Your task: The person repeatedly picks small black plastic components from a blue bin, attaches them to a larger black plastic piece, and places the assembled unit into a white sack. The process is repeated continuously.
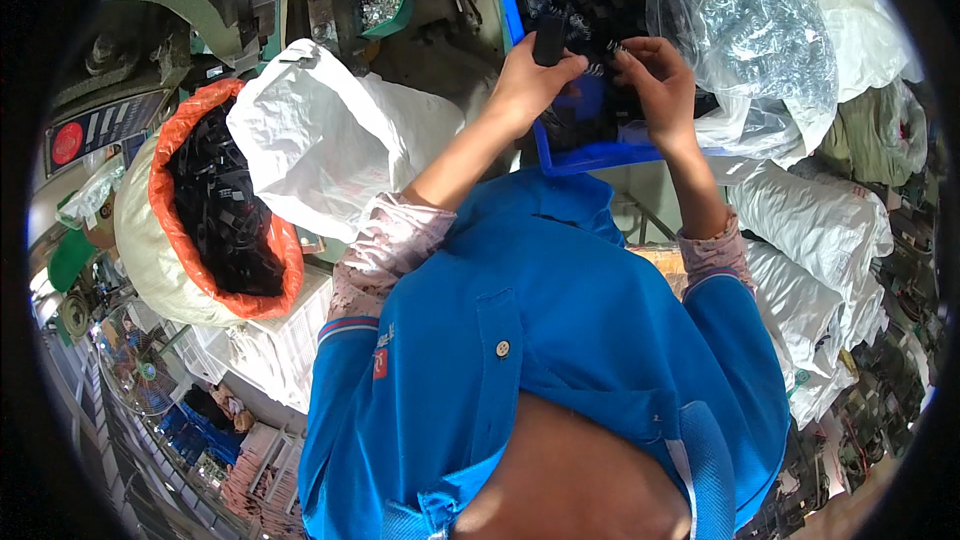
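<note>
Over a blue bin [545,145] of small black parts, both my hands work close together. My left hand [528,88] is closed round a black rectangular plastic part [549,41], its thumb reaching toward the right. Facing it, my right hand [660,85] pinches a tiny piece at the fingertips that looks like a small metal spring [614,47]. Loose coil springs [594,69] show between the hands, above the bin's contents. A clear plastic bag full of metal springs [765,35] lies against the bin's right side.
To the left stand an orange-rimmed sack [290,270] of black parts and an open white sack [310,140]. A green container [400,15] of small metal pieces sits at the back, near machinery [160,5]. White filled sacks [810,225] are stacked on the right.
</note>
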A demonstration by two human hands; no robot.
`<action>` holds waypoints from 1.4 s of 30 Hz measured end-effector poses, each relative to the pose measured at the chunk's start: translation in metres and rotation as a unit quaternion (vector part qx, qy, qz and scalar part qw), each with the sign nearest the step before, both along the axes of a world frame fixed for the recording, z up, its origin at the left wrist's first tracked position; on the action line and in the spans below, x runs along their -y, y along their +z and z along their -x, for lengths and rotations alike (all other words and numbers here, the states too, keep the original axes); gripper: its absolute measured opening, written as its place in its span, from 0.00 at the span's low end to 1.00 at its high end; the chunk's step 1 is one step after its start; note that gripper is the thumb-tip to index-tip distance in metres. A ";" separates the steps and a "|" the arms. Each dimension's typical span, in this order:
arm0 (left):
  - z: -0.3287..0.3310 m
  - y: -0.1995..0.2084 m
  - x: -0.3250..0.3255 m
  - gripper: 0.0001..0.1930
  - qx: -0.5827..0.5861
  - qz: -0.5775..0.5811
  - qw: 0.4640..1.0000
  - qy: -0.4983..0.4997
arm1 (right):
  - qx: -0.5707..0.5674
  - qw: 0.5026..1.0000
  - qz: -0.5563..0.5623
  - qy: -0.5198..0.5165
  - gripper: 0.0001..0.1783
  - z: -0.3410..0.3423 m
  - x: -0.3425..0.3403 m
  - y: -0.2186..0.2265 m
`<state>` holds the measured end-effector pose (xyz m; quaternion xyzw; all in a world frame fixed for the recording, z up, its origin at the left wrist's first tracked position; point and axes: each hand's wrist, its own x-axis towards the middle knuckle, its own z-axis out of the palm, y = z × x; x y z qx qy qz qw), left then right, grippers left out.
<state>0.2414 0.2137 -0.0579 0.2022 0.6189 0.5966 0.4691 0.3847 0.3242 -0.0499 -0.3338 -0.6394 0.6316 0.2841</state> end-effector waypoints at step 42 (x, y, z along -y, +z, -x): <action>0.049 0.037 0.133 0.17 -0.148 -0.146 0.911 0.357 | -0.061 0.883 0.018 0.464 0.20 0.166 0.062 0.049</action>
